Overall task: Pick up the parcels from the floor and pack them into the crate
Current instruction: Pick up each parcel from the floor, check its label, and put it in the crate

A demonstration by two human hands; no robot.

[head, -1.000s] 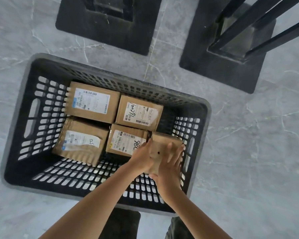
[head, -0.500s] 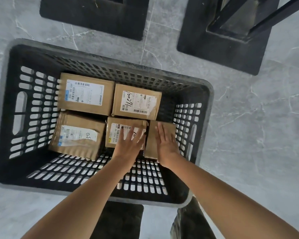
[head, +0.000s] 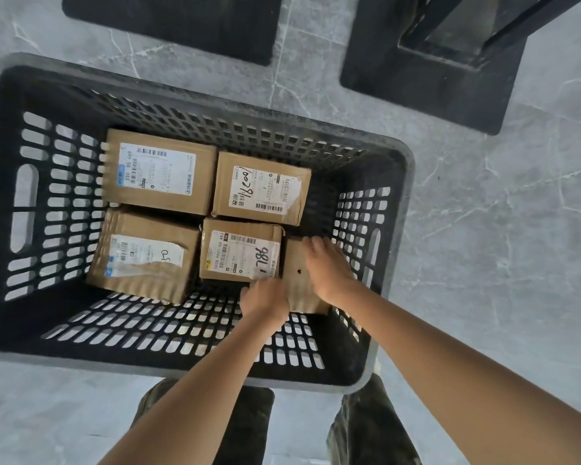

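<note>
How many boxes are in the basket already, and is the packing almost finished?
Four labelled boxes already lie flat in the crate. A fifth, plain box is in hand: the left hand and right hand are setting it beside them at the crate's right side. Nearer floor space in the crate is bare. No parcels show on the floor here, so I can't tell what's left.

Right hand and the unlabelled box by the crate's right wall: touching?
Touching. The head view shows the right hand lying flat on the unlabelled box, its fingers spread over the top face with no gap.

Black slotted crate (head: 401,209), five brown cardboard parcels (head: 160,171) lying inside
</note>
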